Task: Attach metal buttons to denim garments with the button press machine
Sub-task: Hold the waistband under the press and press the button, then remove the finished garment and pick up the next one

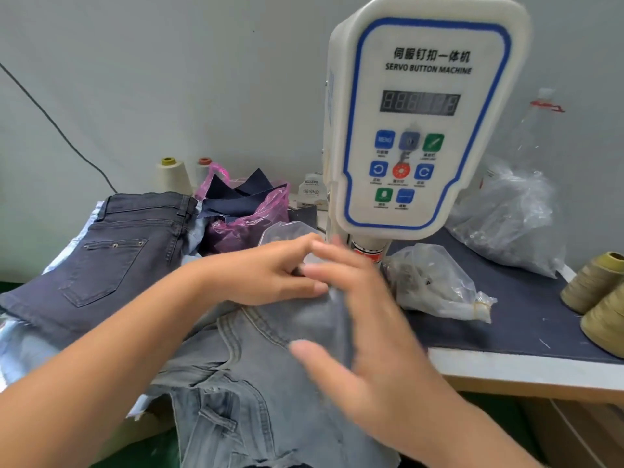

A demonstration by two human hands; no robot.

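Currently mid-cycle, by my read: left hand [270,271] pinches the grey jeans' [270,383] waistband under the servo button machine [422,123], blurred right hand [368,332] hovers open-fingered, dark jeans [111,251] lie aside on the desk [526,319], button unseen.

I am in a garment workshop: a servo button machine [418,123] stands on my worktable [526,366] among thread cones [589,282], stacked jeans [111,244] and bagged fabric scraps [243,204].
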